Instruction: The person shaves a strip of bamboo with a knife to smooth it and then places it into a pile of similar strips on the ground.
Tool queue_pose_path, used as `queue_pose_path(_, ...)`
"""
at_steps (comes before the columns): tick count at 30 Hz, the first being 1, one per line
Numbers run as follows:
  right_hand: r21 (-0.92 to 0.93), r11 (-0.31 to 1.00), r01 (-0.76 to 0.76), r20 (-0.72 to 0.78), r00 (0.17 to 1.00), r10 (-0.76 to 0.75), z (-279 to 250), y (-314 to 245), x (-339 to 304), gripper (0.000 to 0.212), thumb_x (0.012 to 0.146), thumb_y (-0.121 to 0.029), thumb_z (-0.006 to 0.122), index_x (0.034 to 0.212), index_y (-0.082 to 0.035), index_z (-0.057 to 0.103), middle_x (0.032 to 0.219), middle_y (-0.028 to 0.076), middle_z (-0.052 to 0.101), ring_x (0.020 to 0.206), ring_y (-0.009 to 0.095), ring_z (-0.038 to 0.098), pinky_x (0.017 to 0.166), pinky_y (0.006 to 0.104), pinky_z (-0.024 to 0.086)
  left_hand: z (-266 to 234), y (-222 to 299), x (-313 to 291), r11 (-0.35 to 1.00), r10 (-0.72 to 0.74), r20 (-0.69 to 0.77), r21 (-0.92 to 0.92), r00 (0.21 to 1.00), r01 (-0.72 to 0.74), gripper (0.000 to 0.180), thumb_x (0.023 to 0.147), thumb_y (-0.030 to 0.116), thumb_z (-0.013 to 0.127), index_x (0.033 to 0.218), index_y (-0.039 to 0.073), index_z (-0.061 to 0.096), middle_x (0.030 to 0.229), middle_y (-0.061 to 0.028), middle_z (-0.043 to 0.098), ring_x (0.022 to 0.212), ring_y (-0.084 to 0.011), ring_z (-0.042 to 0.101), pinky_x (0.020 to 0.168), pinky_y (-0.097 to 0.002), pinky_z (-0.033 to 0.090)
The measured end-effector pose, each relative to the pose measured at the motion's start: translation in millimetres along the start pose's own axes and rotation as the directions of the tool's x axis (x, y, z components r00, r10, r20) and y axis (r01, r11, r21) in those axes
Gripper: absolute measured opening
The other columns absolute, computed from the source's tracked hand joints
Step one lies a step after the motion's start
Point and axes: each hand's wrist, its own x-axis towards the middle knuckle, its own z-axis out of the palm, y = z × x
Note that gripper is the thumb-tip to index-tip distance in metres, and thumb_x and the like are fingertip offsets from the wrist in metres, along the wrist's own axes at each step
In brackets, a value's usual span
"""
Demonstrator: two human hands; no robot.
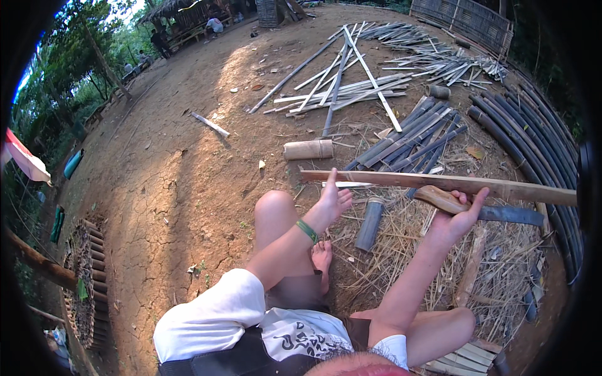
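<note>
Bamboo strip (401,180) (we counted one) stretched past our open left hand (332,199); our right hand (462,216) curled round one knife (511,215).

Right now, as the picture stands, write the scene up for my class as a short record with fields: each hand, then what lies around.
Left hand: the left hand is open, its thumb overlapping one end of a long bamboo strip; grip unclear
Right hand: the right hand has its fingers around a wooden-handled knife, dark blade pointing right
Ahead: pale bamboo tube, lying on its side
Between the forearms: dark bamboo tube
Far right: long dark poles
Ground: bare brown earth, with straw-like shavings
</note>
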Motion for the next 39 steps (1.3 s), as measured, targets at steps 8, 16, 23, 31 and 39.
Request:
queue_pose_path(8, 0.037, 0.999, -0.027, -0.105, 0.994, 0.031, -9, -6, 9, 0.048, 0.096, -0.036, 0.068, 0.123, 0.003, 0.059, 0.067, -0.003, 0.047, 0.062, 0.008, 0.049, 0.066, 0.0222, 0.048, 15, 86, -21, 0.675, 0.374, 0.140, -0.719, 0.917, -0.166, 0.052, 0.102, 0.052, 0.048, 0.116, 0.002, 0.050, 0.098, -0.0116, 0.070, 0.100, -0.0289, 0.069, 0.094, -0.0439, 0.055)
queue_pose_path(16, -0.036, 0.962, -0.272, -0.251, 0.934, 0.255, -55, 36, 35, 0.033, 0.098, -0.035, 0.065, 0.105, -0.004, 0.057, 0.071, 0.000, 0.051, 0.064, 0.007, 0.050, 0.064, 0.0209, 0.048, -1, 166, -97, 0.617, 0.779, 0.535, -0.748, 0.326, -0.246, 0.045, 0.098, 0.054, 0.055, 0.076, 0.015, 0.059, 0.062, 0.0038, 0.048, 0.057, -0.0098, 0.049, 0.065, -0.0276, 0.048)
queue_pose_path(23, -0.227, 0.744, -0.629, -0.300, 0.772, 0.561, -166, 83, 22, 0.025, 0.096, -0.028, 0.067, 0.092, -0.012, 0.048, 0.081, 0.008, 0.062, 0.053, 0.008, 0.050, 0.050, 0.0248, 0.045, 35, 182, -155, 0.562, 0.825, 0.441, -0.707, 0.353, -0.430, 0.064, 0.093, 0.072, 0.042, 0.079, 0.011, 0.054, 0.057, 0.0047, 0.031, 0.053, -0.0103, 0.034, 0.059, -0.0274, 0.041)
queue_pose_path(31, -0.270, 0.637, -0.722, -0.431, 0.682, 0.591, -206, 111, -33, 0.027, 0.095, -0.027, 0.067, 0.087, -0.010, 0.049, 0.072, 0.005, 0.058, 0.054, 0.010, 0.052, 0.048, 0.0270, 0.044, 66, 177, -155, 0.632, 0.772, 0.573, -0.641, 0.276, -0.436, 0.077, 0.097, 0.074, 0.020, 0.097, 0.005, 0.054, 0.067, 0.0003, 0.037, 0.061, -0.0152, 0.036, 0.071, -0.0358, 0.042)
queue_pose_path(39, -0.731, 0.316, -0.604, -0.404, 0.757, 0.514, -236, 91, -44, 0.029, 0.092, -0.028, 0.070, 0.080, -0.006, 0.055, 0.063, 0.005, 0.057, 0.047, 0.013, 0.053, 0.042, 0.0287, 0.043, 96, 197, -150, 0.633, 0.745, 0.647, -0.608, 0.162, -0.479, 0.083, 0.092, 0.079, 0.034, 0.110, 0.001, 0.058, 0.070, 0.0003, 0.040, 0.066, -0.0155, 0.041, 0.079, -0.0377, 0.042)
